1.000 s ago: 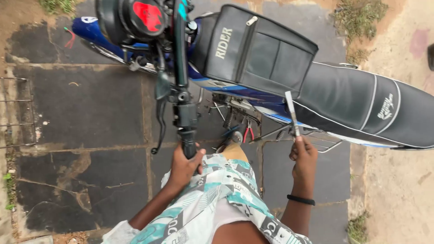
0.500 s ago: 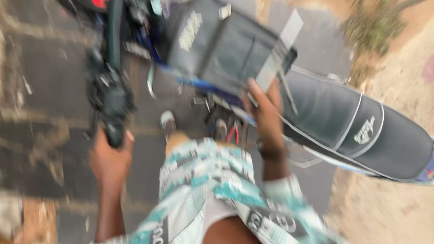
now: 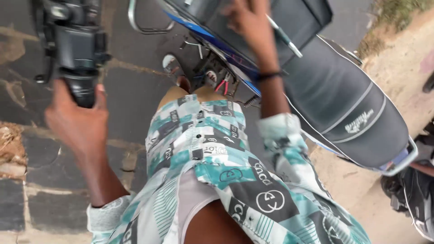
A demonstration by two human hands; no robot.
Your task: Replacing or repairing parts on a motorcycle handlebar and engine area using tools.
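Note:
My left hand (image 3: 74,119) grips the black handlebar grip (image 3: 83,88) of a motorcycle at the upper left. My right hand (image 3: 248,20) rests on the black tank cover (image 3: 298,18) at the top and holds a thin tool with a grey shaft and dark handle (image 3: 284,37) that points down and right. The long black seat (image 3: 343,104) runs diagonally to the right of my arm. A black band circles my right wrist. Red-handled pliers (image 3: 221,85) lie low by the engine, near my foot in a sandal (image 3: 171,65).
I stand on dark stone paving (image 3: 49,199) with pale joints. Sandy ground (image 3: 407,54) lies to the right of the motorcycle. A chrome guard bar (image 3: 144,28) curves at the top. Another dark machine part (image 3: 413,194) shows at the right edge.
The view has swung closer and tilted. My right hand moved up from beside the seat onto the tank cover with the tool. My left hand stayed on the handlebar grip.

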